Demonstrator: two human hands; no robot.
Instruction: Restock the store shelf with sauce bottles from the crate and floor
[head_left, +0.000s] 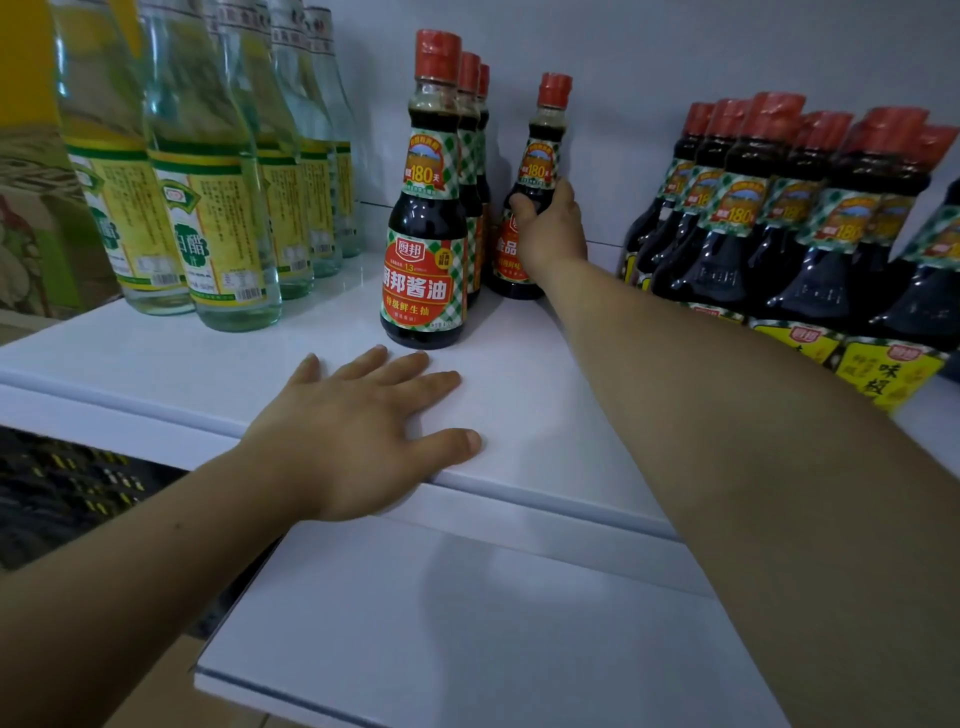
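My right hand (550, 228) is wrapped around a dark soy sauce bottle with a red cap (540, 156), which stands upright near the back of the white shelf (519, 405). Left of it a row of three matching soy sauce bottles (426, 218) runs front to back. My left hand (363, 431) lies flat, fingers spread, on the shelf's front edge and holds nothing.
Several clear vinegar bottles with yellow-green labels (208, 197) fill the shelf's left side. Several larger dark bottles with yellow labels (779, 218) crowd the right side. A lower white shelf (467, 649) juts out beneath. Dark packaged goods (67, 488) sit at lower left.
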